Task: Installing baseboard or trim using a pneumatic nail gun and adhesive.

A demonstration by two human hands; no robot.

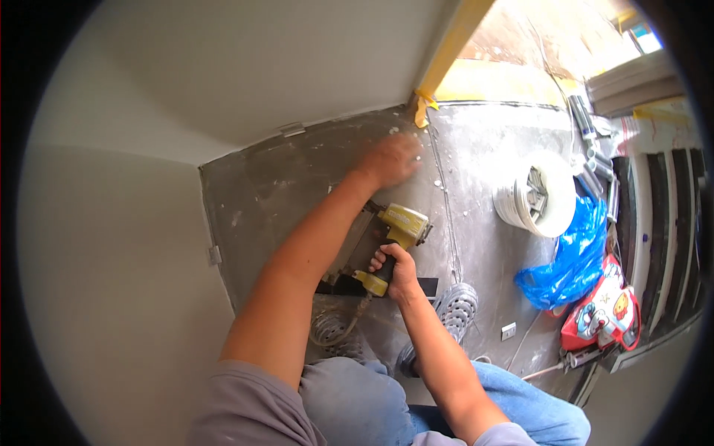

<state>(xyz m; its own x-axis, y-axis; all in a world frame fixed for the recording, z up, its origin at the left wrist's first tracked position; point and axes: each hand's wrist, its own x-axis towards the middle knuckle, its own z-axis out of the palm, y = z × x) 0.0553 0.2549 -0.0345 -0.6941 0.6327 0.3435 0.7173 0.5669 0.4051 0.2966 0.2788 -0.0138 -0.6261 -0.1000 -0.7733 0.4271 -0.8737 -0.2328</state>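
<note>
My right hand (402,272) is wrapped round the black grip of a yellow pneumatic nail gun (405,223). The nail gun is held low over the grey floor, its long magazine (360,236) partly behind my left forearm. An air hose (361,312) runs from the base of its grip toward my knees. Reaching farther forward, my left hand (392,159) is close above the dusty floor (297,178), near the foot of a yellow-taped door jamb (446,52). Motion smears its fingers, so I cannot make out whether they hold anything. A dark flat strip (426,287) lies beneath the nail gun.
White walls (245,74) meet in a corner at left. To the right stand a white bucket (512,202) with metal pieces inside, a blue plastic bag (569,260), a red patterned bag (606,316) and several sealant tubes (582,117). A white switch plate (509,331) lies near my foot.
</note>
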